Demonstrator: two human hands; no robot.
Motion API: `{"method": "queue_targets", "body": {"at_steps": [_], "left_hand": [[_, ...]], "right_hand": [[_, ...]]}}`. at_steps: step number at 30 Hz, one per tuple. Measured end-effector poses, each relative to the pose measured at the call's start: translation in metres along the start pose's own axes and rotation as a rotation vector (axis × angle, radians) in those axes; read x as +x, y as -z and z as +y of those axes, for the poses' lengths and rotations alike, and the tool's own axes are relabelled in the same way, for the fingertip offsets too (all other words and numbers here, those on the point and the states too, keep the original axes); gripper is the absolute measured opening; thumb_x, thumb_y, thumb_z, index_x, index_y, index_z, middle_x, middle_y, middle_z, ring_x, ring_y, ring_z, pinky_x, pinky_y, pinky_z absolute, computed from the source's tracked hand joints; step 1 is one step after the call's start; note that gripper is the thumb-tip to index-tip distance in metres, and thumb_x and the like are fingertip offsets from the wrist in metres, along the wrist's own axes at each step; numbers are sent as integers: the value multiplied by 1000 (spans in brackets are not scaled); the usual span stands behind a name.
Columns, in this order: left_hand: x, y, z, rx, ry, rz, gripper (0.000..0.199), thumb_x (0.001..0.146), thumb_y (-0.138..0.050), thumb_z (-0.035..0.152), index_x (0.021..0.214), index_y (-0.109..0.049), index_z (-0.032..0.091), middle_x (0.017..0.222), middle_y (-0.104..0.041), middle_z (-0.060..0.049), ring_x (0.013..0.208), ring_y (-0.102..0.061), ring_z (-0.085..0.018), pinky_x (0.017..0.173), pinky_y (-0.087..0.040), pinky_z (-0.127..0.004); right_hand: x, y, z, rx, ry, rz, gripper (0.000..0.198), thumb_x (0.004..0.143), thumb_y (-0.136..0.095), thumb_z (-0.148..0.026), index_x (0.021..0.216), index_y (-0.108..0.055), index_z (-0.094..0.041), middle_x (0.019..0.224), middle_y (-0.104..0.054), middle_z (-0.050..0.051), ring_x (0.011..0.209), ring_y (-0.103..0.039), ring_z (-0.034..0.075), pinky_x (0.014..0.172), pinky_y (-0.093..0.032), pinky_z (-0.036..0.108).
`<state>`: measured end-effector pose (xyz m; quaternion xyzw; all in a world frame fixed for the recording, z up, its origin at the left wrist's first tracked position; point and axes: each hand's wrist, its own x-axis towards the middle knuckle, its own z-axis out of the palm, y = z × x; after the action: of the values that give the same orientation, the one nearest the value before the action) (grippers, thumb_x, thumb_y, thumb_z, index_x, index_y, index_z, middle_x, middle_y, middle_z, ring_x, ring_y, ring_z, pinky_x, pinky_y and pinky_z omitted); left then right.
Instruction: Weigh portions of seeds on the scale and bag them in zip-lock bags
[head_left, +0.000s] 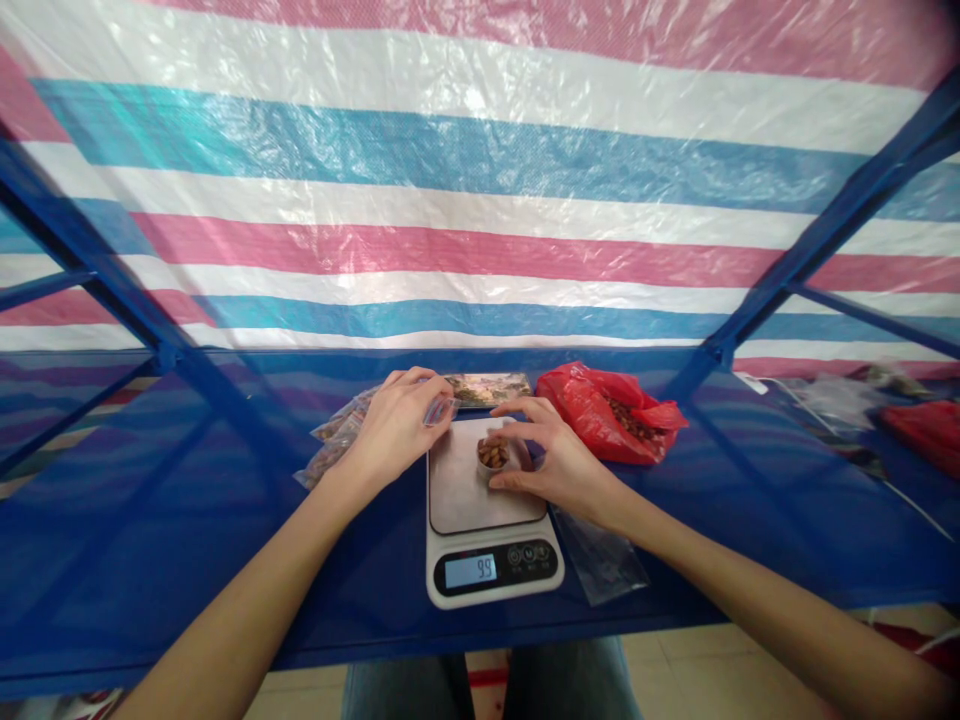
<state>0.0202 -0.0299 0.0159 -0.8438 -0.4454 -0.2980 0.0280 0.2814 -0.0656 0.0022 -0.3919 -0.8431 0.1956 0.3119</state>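
Observation:
A white kitchen scale [442, 560] with a steel plate shows what looks like 99 on its lit display; I cannot make out a decimal point. On the plate stands a small round cup of brown nuts [493, 455]. My right hand [551, 452] curves around the cup, thumb at the near side and fingers at the far side. Left of the plate, my left hand [401, 420] has its fingers bent together at a piece of clear plastic [441, 410], seemingly a small bag. Filled clear bags [330, 450] lie beside and partly behind that hand.
A red plastic bag [592, 410] of nuts lies open right of the scale. A flat clear bag [600, 560] rests at the scale's right side. Behind stands a phone-like picture screen [491, 389]. Blue metal braces [810, 230] flank the blue shelf [360, 600].

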Motion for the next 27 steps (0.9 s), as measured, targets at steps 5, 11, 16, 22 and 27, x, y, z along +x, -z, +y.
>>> {"method": "queue_targets", "body": {"at_steps": [5,11,16,22,27], "left_hand": [[0,-1,1,-15,-18,8,15,92,-64,12,104,-69,20,101,-74,-6,106,-63,-28,89,-48,-40],[-1,2,8,-29,-69,-2,14,95,-62,16,107,-67,20,103,-72,-6,106,-58,-29,89,-48,-42],[-1,4,15,-78,-38,11,7,95,-61,17,101,-64,20,101,-71,-5,105,-57,-28,90,-49,-42],[1,5,16,-122,73,25,11,86,-65,13,92,-64,22,96,-71,-5,104,-62,-28,88,-49,-42],[2,7,17,-101,171,13,17,82,-71,14,95,-65,22,101,-72,-7,107,-64,-30,90,-51,-44]], "right_hand": [[1,-1,-1,11,-1,8,35,76,-96,-32,107,-82,-27,137,-69,9,133,-56,33,116,-45,58],[7,7,-7,167,-19,89,35,78,-94,-28,109,-79,-23,125,-77,9,123,-67,29,110,-52,49],[22,10,-16,274,-62,73,28,81,-89,-25,108,-79,-21,111,-82,5,105,-75,25,98,-57,40],[42,7,-28,316,-9,63,23,84,-87,-26,106,-81,-22,112,-83,4,104,-78,25,101,-58,40],[55,11,-34,184,9,58,24,84,-86,-22,107,-82,-24,110,-83,3,98,-78,24,92,-59,38]]}}
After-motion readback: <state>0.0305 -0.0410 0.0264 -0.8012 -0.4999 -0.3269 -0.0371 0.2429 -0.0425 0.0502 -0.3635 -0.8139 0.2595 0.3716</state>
